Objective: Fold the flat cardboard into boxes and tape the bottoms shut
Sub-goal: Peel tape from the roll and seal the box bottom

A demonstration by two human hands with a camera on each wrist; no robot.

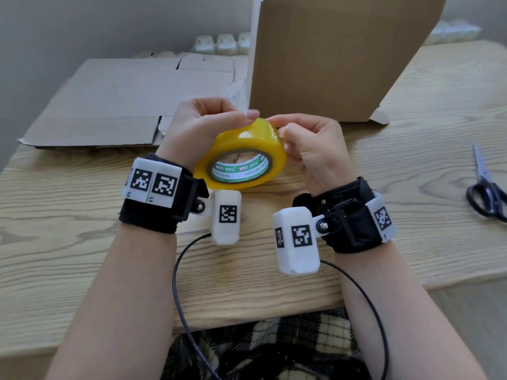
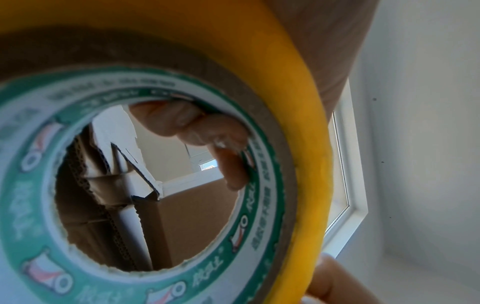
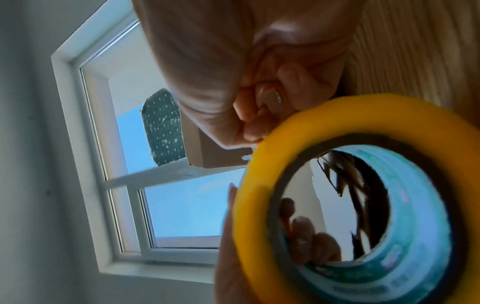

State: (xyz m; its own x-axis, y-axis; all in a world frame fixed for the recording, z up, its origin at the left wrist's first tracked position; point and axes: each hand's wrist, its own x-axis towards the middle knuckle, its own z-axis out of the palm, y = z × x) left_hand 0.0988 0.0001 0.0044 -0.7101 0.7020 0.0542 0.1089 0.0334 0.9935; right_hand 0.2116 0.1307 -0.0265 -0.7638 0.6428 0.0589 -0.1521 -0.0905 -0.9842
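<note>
A yellow tape roll (image 1: 241, 149) with a green-and-white printed core is held tilted just above the wooden table (image 1: 411, 160). My left hand (image 1: 219, 124) grips it, thumb lying over the top and fingers (image 2: 197, 127) hooked inside the core. Fingers curled, my right hand (image 1: 285, 130) pinches at the roll's upper right edge (image 3: 259, 144). Just behind the hands, a folded brown box (image 1: 329, 56) stands upright. Flat cardboard (image 1: 123, 105) lies at the back left. Whether a loose tape end is lifted cannot be told.
Black-handled scissors (image 1: 485, 187) lie at the table's right edge. White bottles (image 1: 225, 43) stand in a row behind the flat cardboard against the wall. Cables hang from both wrist cameras over the table's near edge.
</note>
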